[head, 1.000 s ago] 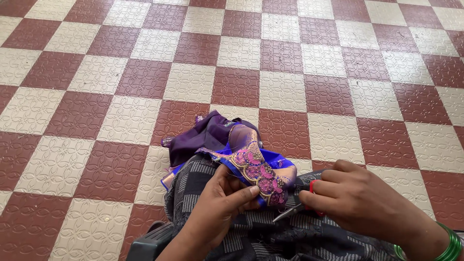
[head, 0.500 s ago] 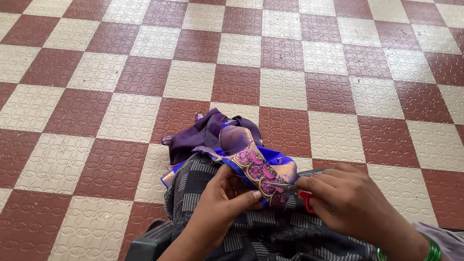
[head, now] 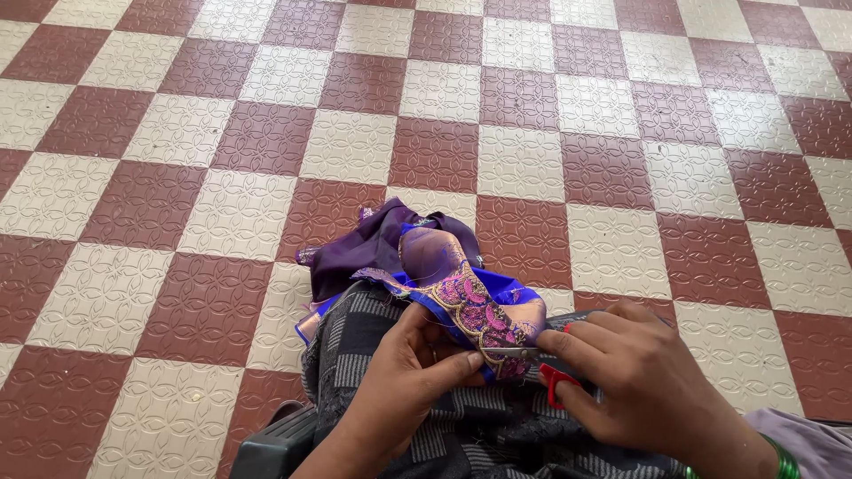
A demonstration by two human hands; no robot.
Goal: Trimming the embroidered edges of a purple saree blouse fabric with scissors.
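Two hands are seen: one left hand (head: 404, 377) and one right hand (head: 635, 377). One purple embroidered garment (head: 426, 275), one grey striped cloth (head: 373, 333) and one pair of red-handled scissors (head: 555, 383) are counted.

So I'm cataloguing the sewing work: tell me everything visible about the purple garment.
The purple garment is shiny, silky-looking cloth, crumpled, with a blue edge and a pink-and-gold embroidered border. It lies over grey checked fabric above the tiled floor. The left hand pinches its border; the right hand holds red-handled scissors against it.
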